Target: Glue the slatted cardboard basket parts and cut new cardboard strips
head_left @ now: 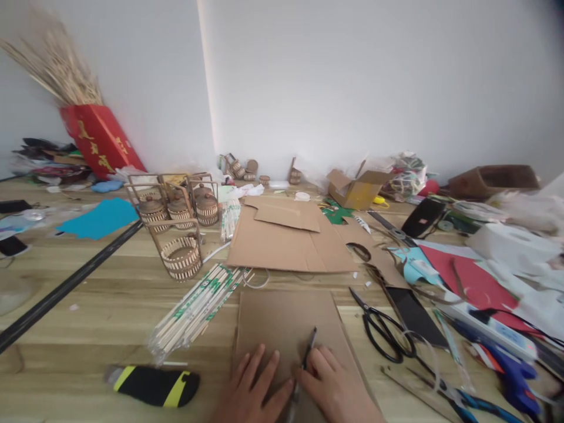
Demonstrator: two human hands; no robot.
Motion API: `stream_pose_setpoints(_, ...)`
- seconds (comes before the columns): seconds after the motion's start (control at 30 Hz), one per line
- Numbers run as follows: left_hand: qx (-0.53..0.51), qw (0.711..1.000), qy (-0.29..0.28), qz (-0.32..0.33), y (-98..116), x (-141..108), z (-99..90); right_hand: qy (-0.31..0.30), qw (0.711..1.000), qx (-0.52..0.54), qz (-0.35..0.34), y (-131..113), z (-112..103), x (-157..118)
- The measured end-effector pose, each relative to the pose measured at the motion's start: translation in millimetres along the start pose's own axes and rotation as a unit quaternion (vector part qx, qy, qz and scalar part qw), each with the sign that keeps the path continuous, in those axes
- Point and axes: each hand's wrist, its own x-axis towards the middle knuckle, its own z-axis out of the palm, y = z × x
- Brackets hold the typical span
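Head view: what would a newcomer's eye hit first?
Likely the red container with gold characters at the back left, dry stalks fanning out of its top. Next, left of centre, the striped open basket with its tall handle. Then, front and centre, the left hand spread on a cardboard sheet and the right hand gripping a slim dark pen-like tool.

I seem to be in a craft workshop: a cardboard sheet (282, 317) at my twelve o'clock, striped little baskets (183, 270) at eleven, black scissors (369, 310) at two, a blue glue gun (511, 370) at three.
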Motion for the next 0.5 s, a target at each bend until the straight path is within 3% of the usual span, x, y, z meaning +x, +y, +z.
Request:
stream_pose_setpoints(0.13,0.026,1.000,0.006,0.004,1,-4,9.5,-0.017,0.998,-0.008,-0.058,20,-22,16)
stream_pose_setpoints(0.27,0.049,0.999,-0.001,0.016,2,-8,14.7,-0.003,0.997,-0.011,-0.072,64,-42,39)
stream_pose_setpoints(0.3,0.054,0.998,-0.002,0.018,1,-8,14.9,-0.038,0.998,-0.023,-0.042,79,-43,49)
stream_pose_setpoints(0.33,0.059,0.998,-0.001,0.018,1,-7,14.8,-0.117,0.992,-0.035,0.021,94,-43,61)
stream_pose_setpoints(0.37,0.063,0.998,0.002,0.016,1,-6,14.5,-0.145,0.987,-0.044,0.052,110,-41,77)
stream_pose_setpoints(0.5,0.061,0.998,0.032,0.008,2,-1,13.7,-0.193,0.970,-0.074,0.124,174,-13,158)
